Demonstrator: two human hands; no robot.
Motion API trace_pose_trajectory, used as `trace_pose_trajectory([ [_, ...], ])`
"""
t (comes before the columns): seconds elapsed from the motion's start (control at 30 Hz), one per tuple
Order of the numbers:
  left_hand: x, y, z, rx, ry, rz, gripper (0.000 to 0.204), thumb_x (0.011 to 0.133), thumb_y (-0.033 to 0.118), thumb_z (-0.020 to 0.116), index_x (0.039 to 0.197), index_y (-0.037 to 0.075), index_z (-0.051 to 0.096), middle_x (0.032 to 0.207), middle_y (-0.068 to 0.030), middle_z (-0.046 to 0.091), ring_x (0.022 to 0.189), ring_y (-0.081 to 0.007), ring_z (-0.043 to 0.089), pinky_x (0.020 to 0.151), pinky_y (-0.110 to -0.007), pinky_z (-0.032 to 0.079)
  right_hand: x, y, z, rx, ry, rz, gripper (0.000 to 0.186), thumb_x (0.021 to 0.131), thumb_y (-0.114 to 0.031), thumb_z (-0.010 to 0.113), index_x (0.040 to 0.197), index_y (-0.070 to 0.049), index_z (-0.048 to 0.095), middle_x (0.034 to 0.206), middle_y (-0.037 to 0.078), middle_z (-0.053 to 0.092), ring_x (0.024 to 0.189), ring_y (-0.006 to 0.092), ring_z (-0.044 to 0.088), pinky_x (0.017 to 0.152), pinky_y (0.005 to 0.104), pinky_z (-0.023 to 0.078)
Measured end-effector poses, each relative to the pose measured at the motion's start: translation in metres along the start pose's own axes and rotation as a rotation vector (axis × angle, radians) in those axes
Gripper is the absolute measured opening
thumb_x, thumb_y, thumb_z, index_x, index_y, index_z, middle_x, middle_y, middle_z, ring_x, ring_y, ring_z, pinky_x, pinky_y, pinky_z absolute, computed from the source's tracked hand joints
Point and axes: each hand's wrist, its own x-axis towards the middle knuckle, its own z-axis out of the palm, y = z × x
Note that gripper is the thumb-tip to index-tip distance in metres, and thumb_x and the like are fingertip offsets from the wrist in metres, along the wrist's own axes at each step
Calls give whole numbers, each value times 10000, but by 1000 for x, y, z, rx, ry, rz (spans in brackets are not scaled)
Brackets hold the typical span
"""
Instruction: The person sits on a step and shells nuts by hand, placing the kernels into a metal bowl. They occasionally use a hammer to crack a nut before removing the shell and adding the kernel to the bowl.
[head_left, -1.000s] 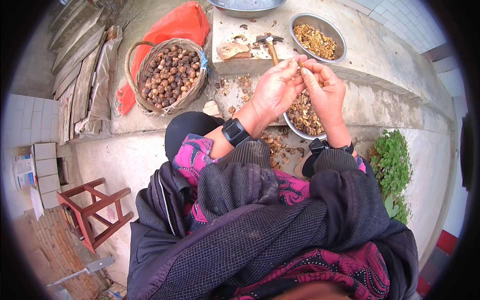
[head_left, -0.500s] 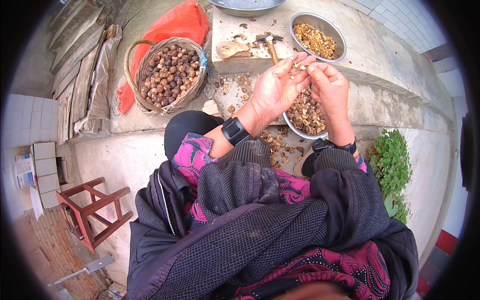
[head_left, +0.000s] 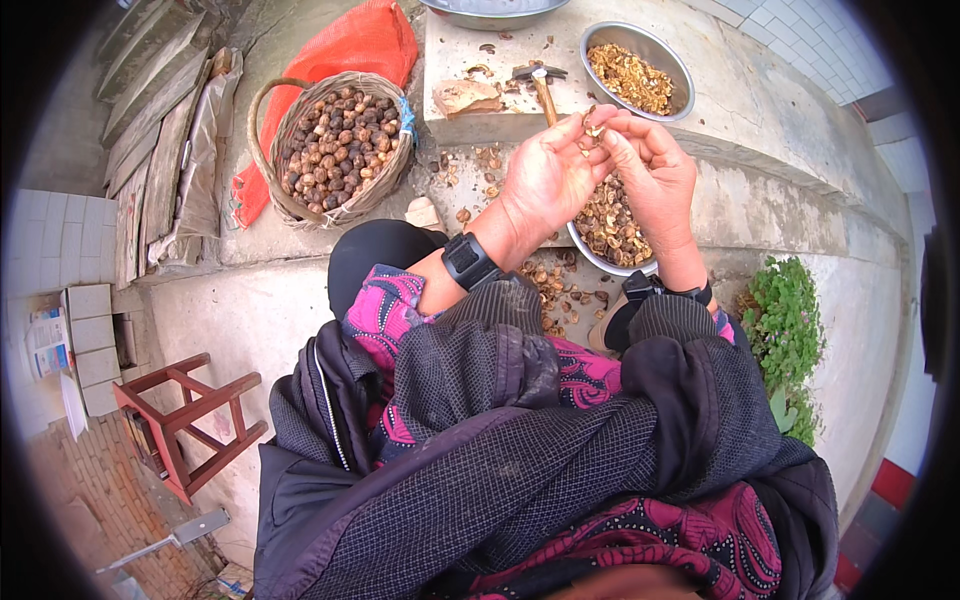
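Metal bowls [head_left: 496, 11], three; several walnut bits [head_left: 593, 131] on left hand [head_left: 545, 180], fingers uncurled; right hand [head_left: 660, 172], fingers bent, pinch unclear.

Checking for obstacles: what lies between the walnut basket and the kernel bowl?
The head view shows a tan stone, a hammer and shell bits on the step.

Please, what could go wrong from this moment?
The small nut pieces might slip off the upturned left grip and get lost among the shells in the nearby bowl. The hammer has its handle at the edge of the concrete step, so a bump might knock it down.
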Motion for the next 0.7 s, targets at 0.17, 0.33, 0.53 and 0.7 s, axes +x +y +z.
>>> trace_pose_trajectory([
  [0.17, -1, -3, 1, 134, 29, 38, 424, 1049, 243, 412, 1304, -87, 489, 1342, -207, 529, 1244, -308, 523, 1111, -436, 391, -2, 4, 7, -409, 12, -156, 129, 915, -21, 669, 1043, -3, 672, 717, 4, 652, 671, 75, 638, 588, 217, 491],
  [0.33, -3, -2, 3, 55, 26, -21, 456, 1036, 242, 416, 1331, -102, 469, 1407, -247, 480, 1313, -349, 469, 1150, -461, 343, 3, -9, -6, 259, 23, 167, 132, 926, -61, 669, 1034, 15, 664, 660, -5, 580, 544, 27, 507, 451, 185, 373],
  [0.53, -5, 4, 7, -106, -38, -79, 486, 1009, 207, 389, 1355, -131, 429, 1472, -312, 385, 1409, -438, 330, 1192, -529, 268, 22, -2, -43, 825, -3, 399, 216, 959, -200, 550, 976, 14, 576, 647, -14, 397, 476, 61, 324, 387, 211, 253],
  [0.7, -9, 8, 7, -96, -18, -87, 486, 1005, 195, 373, 1352, -143, 420, 1464, -335, 377, 1392, -468, 342, 1182, -553, 280, 49, 34, -78, 1173, -46, 453, 255, 918, -232, 508, 922, 20, 546, 730, 61, 421, 527, 126, 359, 407, 248, 273],
])
